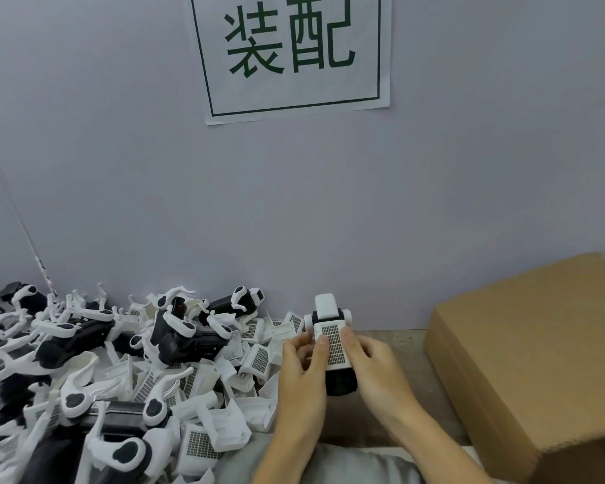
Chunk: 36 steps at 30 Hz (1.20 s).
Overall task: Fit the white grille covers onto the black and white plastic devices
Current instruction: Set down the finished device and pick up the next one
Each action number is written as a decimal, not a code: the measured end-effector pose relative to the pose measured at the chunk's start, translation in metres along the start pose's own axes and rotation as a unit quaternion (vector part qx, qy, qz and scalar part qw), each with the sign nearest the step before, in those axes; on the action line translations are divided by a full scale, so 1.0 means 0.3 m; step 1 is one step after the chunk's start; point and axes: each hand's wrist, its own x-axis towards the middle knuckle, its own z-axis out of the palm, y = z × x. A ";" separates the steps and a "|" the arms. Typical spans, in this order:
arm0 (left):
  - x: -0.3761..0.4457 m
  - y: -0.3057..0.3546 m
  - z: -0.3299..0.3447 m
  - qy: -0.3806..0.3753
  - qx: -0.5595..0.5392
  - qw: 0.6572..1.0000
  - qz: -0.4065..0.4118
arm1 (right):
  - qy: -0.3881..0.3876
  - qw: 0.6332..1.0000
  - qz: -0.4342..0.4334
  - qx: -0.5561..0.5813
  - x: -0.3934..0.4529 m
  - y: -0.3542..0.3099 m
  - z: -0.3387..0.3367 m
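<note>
Both hands hold one black and white plastic device (329,310) above the table's front middle. A white grille cover (334,347) lies on its upper face. My left hand (303,372) grips the device's left side with the thumb on the cover's left edge. My right hand (374,365) grips the right side with the thumb pressed on the cover's right edge. The device's black lower end (341,384) shows between my palms. Loose grille covers (259,359) lie just left of my hands.
A big heap of black and white devices (84,344) and loose white covers (203,445) fills the table's left half. A brown cardboard box (538,361) stands at the right. A grey wall with a paper sign (290,54) rises behind.
</note>
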 end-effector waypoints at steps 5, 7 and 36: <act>-0.004 0.008 -0.004 0.000 0.037 0.999 0.002 | -0.014 0.998 -0.035 -0.044 -0.004 0.012 0.005; -0.008 0.014 -0.006 0.014 0.053 0.998 0.018 | -0.041 0.999 -0.022 -0.017 -0.004 0.011 0.001; 0.030 0.015 -0.038 0.107 -0.128 0.979 -0.120 | -0.035 0.900 -0.137 -0.412 -0.036 -0.012 0.027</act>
